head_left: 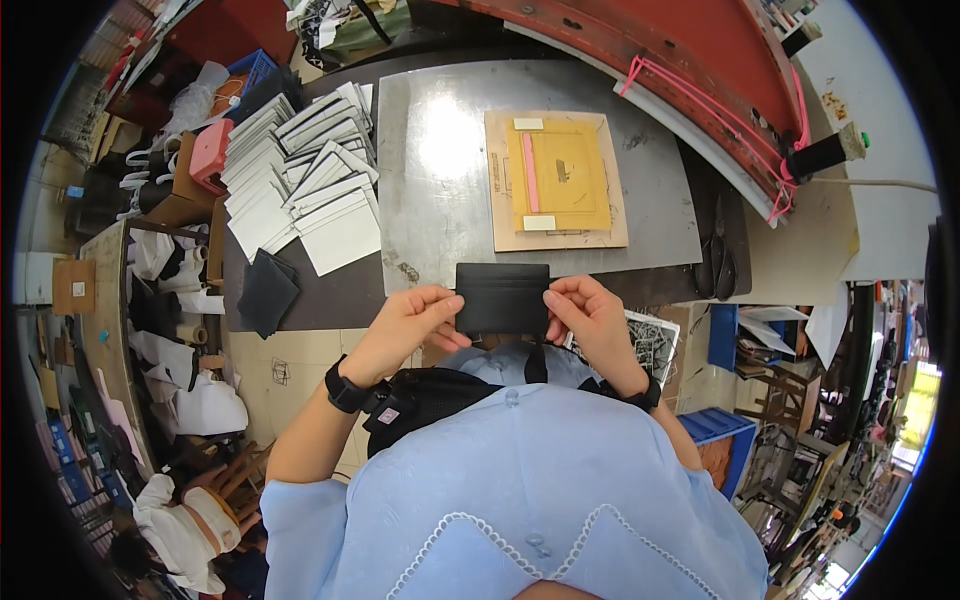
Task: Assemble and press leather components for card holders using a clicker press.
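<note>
A flat black card holder [503, 300], with slot edges running across it, is held level in front of me at the table's near edge. My left hand [415, 318] pinches its left edge between thumb and fingers. On the opposite edge, my right hand [588, 318] grips it the same way. Just beyond it lies a metal plate [435, 190] bearing a tan board [615, 215] with a yellow template [590, 170] and a pink strip. Left of the plate, several rows of white flat pieces [340, 220] overlap. Nearer me sits a small pile of black pieces [267, 292].
A red machine beam [690, 55] with pink cord and a black thread spool [825, 153] overhangs the far right. Scissors [714, 262] lie right of the plate. A pink container [211, 155] stands far left. A blue crate [722, 428] is at lower right; a person in white [185, 530], lower left.
</note>
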Action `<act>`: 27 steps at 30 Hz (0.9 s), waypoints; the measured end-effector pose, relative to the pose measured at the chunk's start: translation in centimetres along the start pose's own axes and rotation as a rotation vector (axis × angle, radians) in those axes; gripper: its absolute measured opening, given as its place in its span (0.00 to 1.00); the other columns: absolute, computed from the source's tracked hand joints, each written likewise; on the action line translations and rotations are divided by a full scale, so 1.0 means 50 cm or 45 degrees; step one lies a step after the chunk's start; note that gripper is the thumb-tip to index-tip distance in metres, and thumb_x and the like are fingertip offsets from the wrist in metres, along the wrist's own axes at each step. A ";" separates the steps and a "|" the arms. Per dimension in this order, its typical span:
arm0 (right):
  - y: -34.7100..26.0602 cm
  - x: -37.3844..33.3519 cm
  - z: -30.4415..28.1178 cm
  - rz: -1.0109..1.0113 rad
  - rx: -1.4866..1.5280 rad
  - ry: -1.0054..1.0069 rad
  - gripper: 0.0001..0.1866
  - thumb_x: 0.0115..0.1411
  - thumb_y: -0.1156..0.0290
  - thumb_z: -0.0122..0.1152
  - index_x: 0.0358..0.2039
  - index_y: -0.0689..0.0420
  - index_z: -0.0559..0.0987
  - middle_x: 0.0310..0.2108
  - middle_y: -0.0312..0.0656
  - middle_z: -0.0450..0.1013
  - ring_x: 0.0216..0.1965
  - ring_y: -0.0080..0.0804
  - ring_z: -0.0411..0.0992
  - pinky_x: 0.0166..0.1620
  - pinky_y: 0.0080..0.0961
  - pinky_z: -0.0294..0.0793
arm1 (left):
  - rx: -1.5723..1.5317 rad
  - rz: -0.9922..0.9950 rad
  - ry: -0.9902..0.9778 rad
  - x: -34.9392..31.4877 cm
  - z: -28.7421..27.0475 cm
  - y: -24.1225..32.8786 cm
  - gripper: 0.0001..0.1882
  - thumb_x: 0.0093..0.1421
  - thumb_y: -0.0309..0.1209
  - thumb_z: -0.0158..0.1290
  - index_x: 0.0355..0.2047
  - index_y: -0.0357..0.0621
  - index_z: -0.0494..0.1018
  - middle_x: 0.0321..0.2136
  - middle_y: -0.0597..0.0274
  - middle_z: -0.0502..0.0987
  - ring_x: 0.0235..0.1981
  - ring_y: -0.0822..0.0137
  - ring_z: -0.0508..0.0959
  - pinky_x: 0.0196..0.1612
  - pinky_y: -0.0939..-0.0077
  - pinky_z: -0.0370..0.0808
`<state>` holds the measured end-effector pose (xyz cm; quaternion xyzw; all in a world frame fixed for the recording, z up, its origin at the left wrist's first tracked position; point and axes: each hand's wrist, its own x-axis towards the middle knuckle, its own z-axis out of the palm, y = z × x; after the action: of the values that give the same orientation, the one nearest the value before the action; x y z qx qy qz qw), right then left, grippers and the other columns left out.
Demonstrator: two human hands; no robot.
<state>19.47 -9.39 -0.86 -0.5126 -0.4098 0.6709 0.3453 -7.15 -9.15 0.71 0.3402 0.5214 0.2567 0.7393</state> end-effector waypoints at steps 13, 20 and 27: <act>0.032 0.013 0.012 0.111 -0.089 0.040 0.15 0.68 0.61 0.58 0.33 0.62 0.79 0.20 0.34 0.75 0.18 0.15 0.70 0.21 0.13 0.68 | -0.002 -0.108 0.040 0.008 0.002 -0.017 0.13 0.68 0.35 0.53 0.39 0.35 0.76 0.28 0.57 0.81 0.30 0.64 0.85 0.31 0.79 0.81; 0.030 0.018 0.012 0.142 -0.053 0.037 0.15 0.68 0.62 0.58 0.33 0.62 0.79 0.20 0.35 0.75 0.18 0.15 0.70 0.21 0.13 0.68 | -0.014 -0.109 0.013 0.011 -0.001 -0.019 0.13 0.68 0.34 0.52 0.43 0.35 0.75 0.31 0.55 0.82 0.30 0.64 0.85 0.32 0.80 0.81; 0.034 0.018 0.007 0.153 -0.038 0.023 0.13 0.67 0.63 0.59 0.34 0.63 0.79 0.21 0.34 0.74 0.19 0.16 0.71 0.23 0.13 0.69 | -0.045 -0.095 -0.014 0.006 0.002 -0.015 0.15 0.68 0.35 0.51 0.46 0.34 0.74 0.31 0.57 0.82 0.31 0.66 0.85 0.32 0.80 0.80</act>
<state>18.87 -9.39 -2.70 -0.5472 -0.3850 0.6797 0.3005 -6.92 -9.44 -0.02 0.3087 0.5249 0.2362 0.7572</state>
